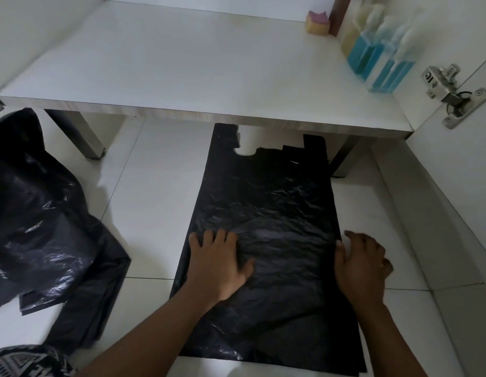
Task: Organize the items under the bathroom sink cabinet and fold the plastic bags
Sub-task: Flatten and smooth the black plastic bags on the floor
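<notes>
A black plastic bag (274, 202) lies spread flat on the white tiled floor, its handles reaching under the cabinet shelf. My left hand (218, 261) presses flat on the bag's left part with fingers straight. My right hand (362, 268) sits at the bag's right edge, thumb on the edge and fingers loosely bent on the floor beside it. A heap of crumpled black bags (43, 221) lies on the floor at the left.
The white cabinet shelf (182, 66) stands on short legs above the floor. On it are a sponge (318, 23) at the back and bottles with blue liquid (383, 58) at the right. The open cabinet door with its hinge (451, 91) is at the right.
</notes>
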`<state>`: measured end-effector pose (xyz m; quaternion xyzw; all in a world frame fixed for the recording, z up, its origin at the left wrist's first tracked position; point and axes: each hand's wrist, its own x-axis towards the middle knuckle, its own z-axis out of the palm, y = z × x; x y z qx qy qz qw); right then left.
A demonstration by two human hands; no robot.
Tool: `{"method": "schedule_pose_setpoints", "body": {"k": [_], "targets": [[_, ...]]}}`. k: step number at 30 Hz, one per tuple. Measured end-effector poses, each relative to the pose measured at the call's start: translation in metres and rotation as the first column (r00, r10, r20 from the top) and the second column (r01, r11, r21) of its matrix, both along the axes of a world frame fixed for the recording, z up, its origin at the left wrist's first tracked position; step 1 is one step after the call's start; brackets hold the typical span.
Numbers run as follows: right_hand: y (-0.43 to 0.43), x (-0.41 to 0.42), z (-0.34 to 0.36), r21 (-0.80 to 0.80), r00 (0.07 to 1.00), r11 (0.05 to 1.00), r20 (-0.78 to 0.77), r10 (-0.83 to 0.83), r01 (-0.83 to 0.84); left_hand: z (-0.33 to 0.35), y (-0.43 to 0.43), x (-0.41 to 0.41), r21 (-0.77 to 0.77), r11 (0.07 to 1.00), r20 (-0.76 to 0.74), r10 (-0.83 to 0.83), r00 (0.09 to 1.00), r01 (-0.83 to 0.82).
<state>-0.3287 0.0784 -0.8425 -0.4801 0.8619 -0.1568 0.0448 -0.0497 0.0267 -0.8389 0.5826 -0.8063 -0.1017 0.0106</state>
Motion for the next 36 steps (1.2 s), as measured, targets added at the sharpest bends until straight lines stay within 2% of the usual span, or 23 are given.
{"method": "schedule_pose_setpoints", "body": {"k": [3,5,9,11,14,18,21,25,28,32,34,36], "targets": [[-0.038,0.037,0.01,-0.049,0.98,0.979,-0.025,0.196,-0.197,0.008,-0.032,-0.01,-0.128,0.992,-0.047,0.014,0.999,-0.02],[-0.063,0.063,0.011,-0.027,0.941,0.941,-0.025,0.336,-0.337,0.004,-0.054,-0.016,-0.173,0.985,-0.062,-0.001,0.998,-0.01],[-0.103,0.098,0.001,0.074,0.869,0.867,-0.007,0.495,-0.494,-0.013,-0.079,-0.012,-0.111,0.991,0.039,-0.065,0.997,0.069],[-0.122,0.095,-0.007,0.112,0.855,0.853,-0.034,0.517,-0.51,-0.023,-0.08,-0.008,-0.119,0.989,0.013,-0.088,0.996,0.089],[-0.163,0.073,-0.011,0.111,0.881,0.883,-0.084,0.465,-0.456,-0.027,-0.081,-0.005,-0.122,0.989,-0.039,-0.091,0.995,0.086],[-0.225,0.031,-0.009,0.166,0.949,0.939,-0.044,0.312,-0.301,-0.029,-0.084,-0.006,-0.072,0.994,-0.03,-0.083,0.996,0.08],[-0.258,0.007,-0.01,0.181,0.958,0.946,-0.05,0.283,-0.27,-0.032,-0.085,-0.007,-0.059,0.995,-0.038,-0.079,0.996,0.077],[-0.286,-0.003,0.0,0.194,0.981,0.962,0.061,0.182,-0.191,-0.033,-0.086,-0.006,-0.066,0.995,-0.036,-0.073,0.997,0.071],[-0.295,-0.004,0.002,0.255,0.991,0.958,0.039,0.129,-0.135,-0.034,-0.086,-0.006,-0.061,0.995,-0.03,-0.076,0.997,0.074],[-0.297,-0.01,0.009,0.08,0.999,0.997,-0.024,0.026,-0.024,-0.033,-0.086,-0.006,-0.053,0.996,-0.026,-0.074,0.997,0.073],[-0.294,-0.013,0.019,-0.027,0.999,0.999,0.027,0.043,-0.042,-0.032,-0.086,-0.005,-0.047,0.996,-0.022,-0.074,0.997,0.073],[-0.293,-0.015,0.034,-0.083,0.987,0.995,0.14,0.073,-0.062,-0.032,-0.086,-0.005,-0.045,0.996,-0.021,-0.074,0.997,0.073]]}}
